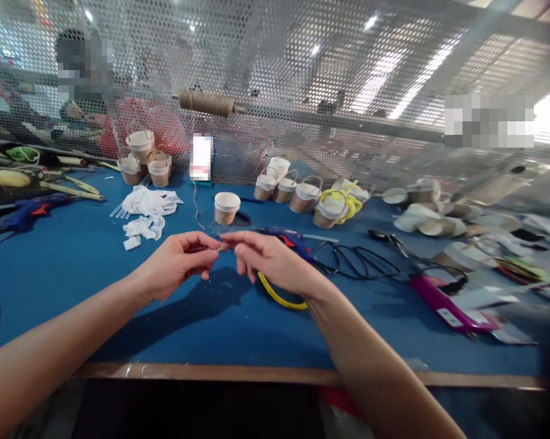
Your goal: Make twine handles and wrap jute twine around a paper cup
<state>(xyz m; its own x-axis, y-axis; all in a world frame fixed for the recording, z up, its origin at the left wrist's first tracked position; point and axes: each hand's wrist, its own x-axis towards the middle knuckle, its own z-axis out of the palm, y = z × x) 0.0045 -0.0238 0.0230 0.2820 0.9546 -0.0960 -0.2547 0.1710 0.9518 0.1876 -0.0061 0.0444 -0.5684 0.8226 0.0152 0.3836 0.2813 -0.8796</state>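
Twine (195, 198) comes down in front of a perforated metal screen (266, 73), which fills the back, and reaches the fingers above a blue table (165, 347). Two bare forearms stretch in over the table's near edge: the left hand (178, 262) has thumb and index finger closed in a pinch on a small tan bit, apparently the end of that strand, its other fingers loosely curled; the right hand (270, 259) brings its fingertips right up to the same bit, but I cannot tell whether they grip it. A magenta case (453, 305) lies well off to the right. A blue glue gun (293, 242) sits just beyond the right hand, and a spool (206, 103) is mounted on a rod before the screen. Left of centre is a white cloth heap (149, 200). Behind the fingertips a brown cup (227, 209) stands upright, white-rimmed, between groups of handled cups. Partly hidden below the right hand is a yellow loop (282, 299). Tiny pale crumbs speckle the table.
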